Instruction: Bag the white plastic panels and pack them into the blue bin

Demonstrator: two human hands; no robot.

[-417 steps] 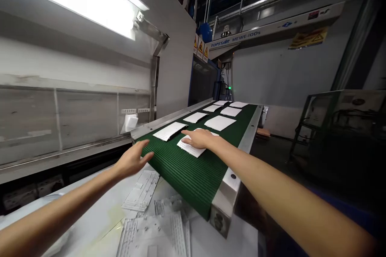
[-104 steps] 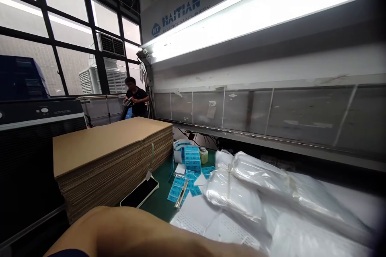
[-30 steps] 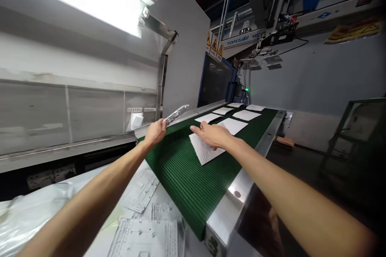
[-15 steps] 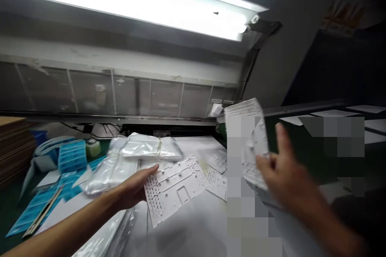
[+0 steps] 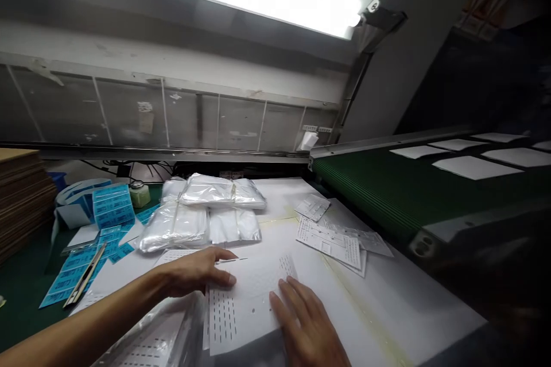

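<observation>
Steadying a white slotted sheet [image 5: 247,304] on a white table [image 5: 387,304], both hands are at work on this one piece. The sheet lies flat under them, thin and matte, marked with rows of short dark slots and a few small round holes. The left hand [image 5: 193,272] reaches in from the lower left, its fingers [image 5: 226,278] lying over the sheet's left edge; whether they pinch that edge or only rest on it cannot be told. The right hand [image 5: 303,321] is open and unclenched, its fingers [image 5: 286,298] spread on the sheet's lower right part. Handling at this moment centres on positioning the sheet, and lifting something so thin from a smooth surface would call for fingers under one edge and an even hold, so that it does not bend.

Beyond the sheet sit shiny bundles of clear plastic bags [image 5: 202,212], tied with thin bands. To the right of the sheet lie loose printed sheets [image 5: 329,243], and farther right runs a ribbed green conveyor belt [image 5: 379,189] carrying flat white pads [image 5: 473,167]. To the left of the sheet are bright blue labels [image 5: 112,206], a utility knife [image 5: 85,275] and a small glass jar [image 5: 139,195], with a stack of cardboard [image 5: 21,195] at the far left.
</observation>
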